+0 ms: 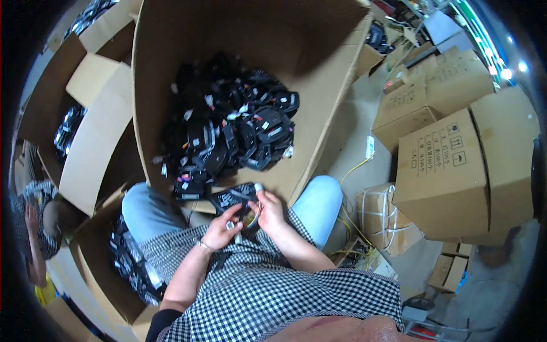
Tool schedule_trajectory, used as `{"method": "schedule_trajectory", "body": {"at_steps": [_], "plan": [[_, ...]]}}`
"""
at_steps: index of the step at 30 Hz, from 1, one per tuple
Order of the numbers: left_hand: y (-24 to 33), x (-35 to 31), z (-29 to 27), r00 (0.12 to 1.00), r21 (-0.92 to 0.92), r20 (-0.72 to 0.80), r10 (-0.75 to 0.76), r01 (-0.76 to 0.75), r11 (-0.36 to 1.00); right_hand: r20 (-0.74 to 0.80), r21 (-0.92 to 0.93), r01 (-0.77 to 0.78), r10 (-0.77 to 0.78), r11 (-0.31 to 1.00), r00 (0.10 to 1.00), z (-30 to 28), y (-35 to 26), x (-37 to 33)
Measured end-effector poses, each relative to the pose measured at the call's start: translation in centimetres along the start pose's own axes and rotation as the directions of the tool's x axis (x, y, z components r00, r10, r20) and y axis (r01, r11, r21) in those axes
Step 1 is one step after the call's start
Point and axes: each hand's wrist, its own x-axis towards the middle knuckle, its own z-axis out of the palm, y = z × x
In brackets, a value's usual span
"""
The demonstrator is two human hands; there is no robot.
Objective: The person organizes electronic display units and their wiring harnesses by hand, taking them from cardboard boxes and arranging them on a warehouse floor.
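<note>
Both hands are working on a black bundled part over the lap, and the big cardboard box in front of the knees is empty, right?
Not quite. Both hands, left hand and right hand, do hold a black bundled part over the lap, but the big cardboard box in front of the knees is not empty: the head view shows a pile of black bundled parts in it.

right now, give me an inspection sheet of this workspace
surface: no table; work is done over the lap, at the edge of a big cardboard box
job's things: black bundled cable assembly held between both hands
clutter: pile of black bundles in the box; more in a side box
hands: left hand and right hand both grip the assembly
cables: yellow wire on the floor
surroundings: stacked closed cartons; another person at left
</note>
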Motion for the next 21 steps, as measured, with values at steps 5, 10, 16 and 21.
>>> {"method": "schedule_trajectory", "body": {"at_steps": [5,10,16,21], "plan": [[1.5,0.2,-0.2,1.000,-0.265,0.024,-0.019,0.024,0.964,0.009,-0.004,0.013,-0.013,1.000,1.000,-0.6,1.0,1.0],[3.2,-0.3,-0.1,0.965,0.206,0.202,0.166,-0.207,0.956,0.003,-0.060,-0.067,0.068,0.996,0.998,-1.1,0.5,1.5],[2.7,0.8,-0.5,0.913,0.327,-0.200,0.356,-0.281,0.902,0.206,-0.463,-0.182,0.305,0.868,0.930,-1.0,-1.1,-0.2],[2.6,0.8,-0.4,0.844,0.388,-0.134,0.519,-0.438,0.811,0.440,-0.812,0.449,-0.115,0.373,0.891,-0.3,-2.2,-4.2]]}}
